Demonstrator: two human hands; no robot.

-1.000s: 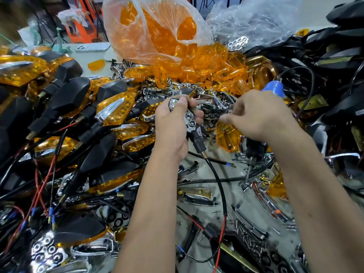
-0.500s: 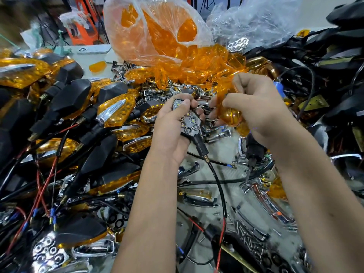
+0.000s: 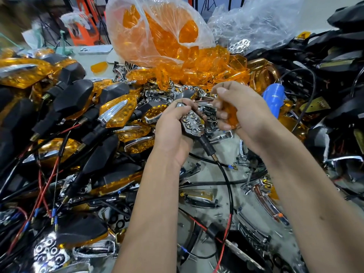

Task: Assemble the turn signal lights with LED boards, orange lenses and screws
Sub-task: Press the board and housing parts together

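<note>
My left hand (image 3: pixel 173 133) grips a black turn signal housing (image 3: pixel 194 126) whose chrome reflector with several LED cups faces up; its black stem and cable hang down toward me. My right hand (image 3: pixel 240 113) holds an orange lens (image 3: pixel 230 117) just right of the housing, fingers curled round it, with a thin reddish rod sticking out left between the fingers. A blue-handled electric screwdriver (image 3: pixel 273 99) stands behind my right hand.
A clear bag of orange lenses (image 3: pixel 157 32) spills a loose pile (image 3: pixel 206 66) at the back. Finished signals with orange lenses (image 3: pixel 116 113) are heaped on the left. Black housings (image 3: pixel 338 56) pile on the right. Chrome trims, screws and wires litter the table (image 3: pixel 216 174).
My right hand picked an orange lens from the table area, raised it, and now brings it lower and closer beside the housing. My left hand tilted the housing so the reflector faces up.
</note>
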